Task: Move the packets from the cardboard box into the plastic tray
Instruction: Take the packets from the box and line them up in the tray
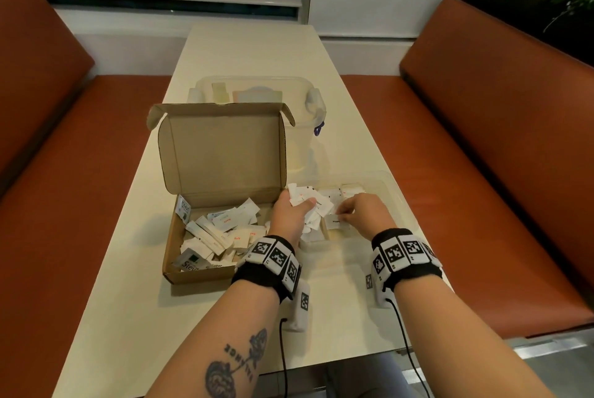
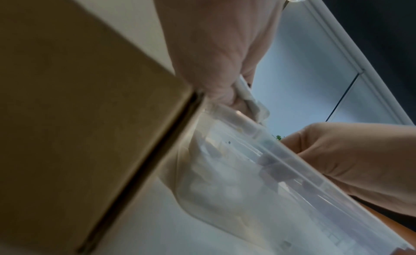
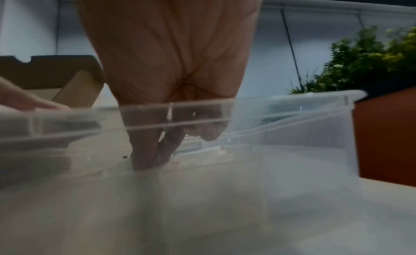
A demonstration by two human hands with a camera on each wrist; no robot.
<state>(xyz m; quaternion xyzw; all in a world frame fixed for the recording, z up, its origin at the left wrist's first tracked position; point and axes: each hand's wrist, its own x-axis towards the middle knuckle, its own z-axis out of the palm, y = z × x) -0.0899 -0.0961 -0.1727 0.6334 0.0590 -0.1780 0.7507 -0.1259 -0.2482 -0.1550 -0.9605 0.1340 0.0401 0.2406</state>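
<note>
"Sugar" packet (image 1: 216, 265) (cardboard box (image 1: 180, 275), near edge)

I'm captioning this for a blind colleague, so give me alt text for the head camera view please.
Over a pale table, the left hand grips a bunch of white packets beside an open cardboard box still holding many, while the right hand pinches a packet inside the clear plastic tray. Orange-brown bench seats flank the table.

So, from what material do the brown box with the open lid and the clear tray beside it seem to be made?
The brown box with the open lid looks like matte cardboard: folded flaps, dull surface. The clear tray looks like glossy see-through plastic: the right hand's fingers show through its wall.
</note>
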